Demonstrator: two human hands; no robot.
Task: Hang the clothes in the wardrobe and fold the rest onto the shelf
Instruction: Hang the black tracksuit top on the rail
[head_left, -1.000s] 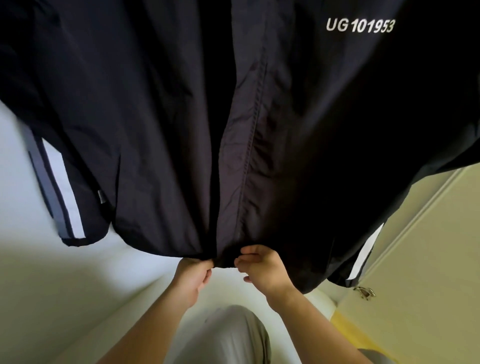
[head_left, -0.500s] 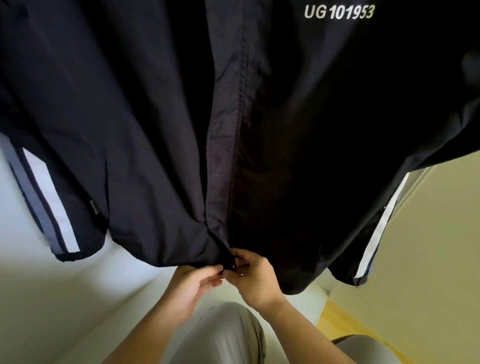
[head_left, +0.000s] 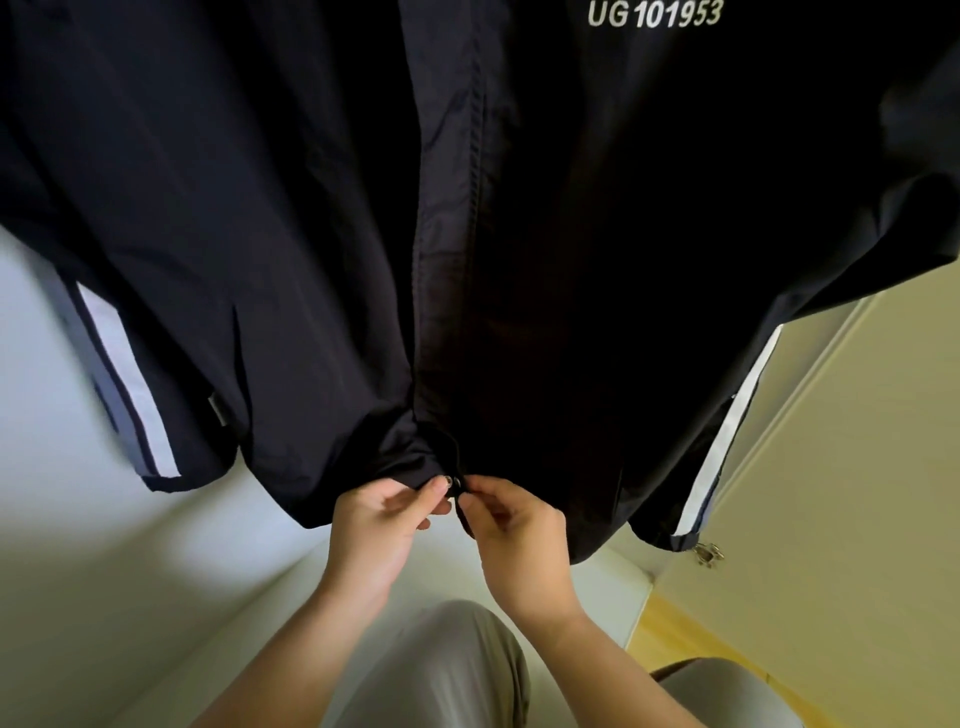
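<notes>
Both hands have drawn closer together since a second ago, and the jacket has shifted so its white lettering sits higher in view. The left hand pinches the hem between thumb and forefinger on one side of the front opening. The right hand pinches the facing edge. A small metal fastener shows right between the two sets of fingertips; whether it is a zip end or a snap I cannot tell.

This looks like closing the jacket's front while it hangs. The next move likely calls for lining the two halves up squarely and keeping the hem taut.

The jacket hangs above and beyond the fingers, with only its bottom edge at their tips. A striped sleeve hangs well outside each hand.
</notes>
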